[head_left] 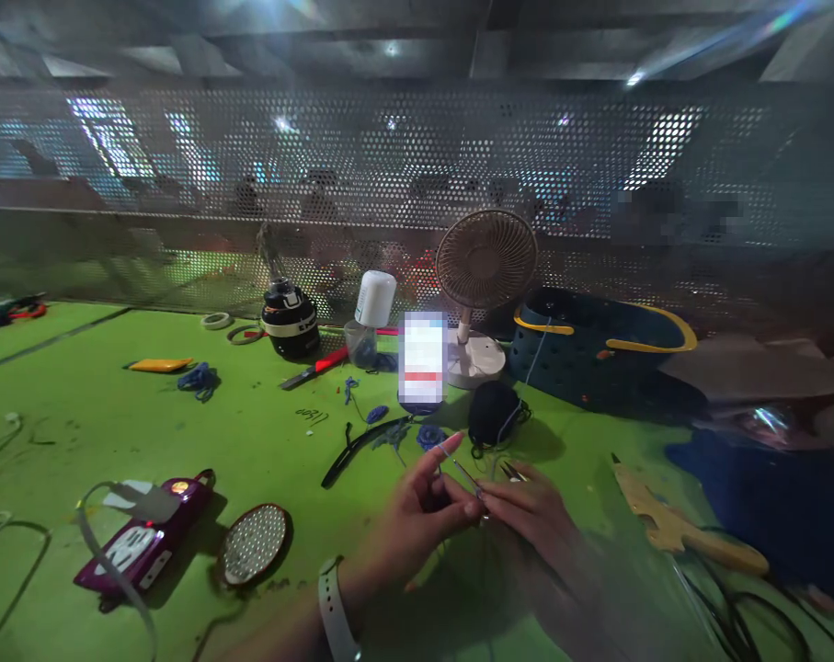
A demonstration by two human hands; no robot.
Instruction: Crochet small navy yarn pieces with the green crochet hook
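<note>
My left hand, with a pale band on its wrist, is closed in a pinch on a small piece of work, and blue yarn runs over its raised index finger. A thin metal crochet hook lies between the two hands, with my right hand closed around it. The fingertips of both hands meet. Scissor-like metal tips show at my right hand's fingers. Just beyond the hands sit a dark yarn ball and a blue crocheted piece. The work in the fingers is mostly hidden.
A lit phone stands before a fan. Right of it is a dark basket with yellow handles. A purple power strip and round dotted object lie at left, a wooden-handled tool at right. Behind stands a perforated screen.
</note>
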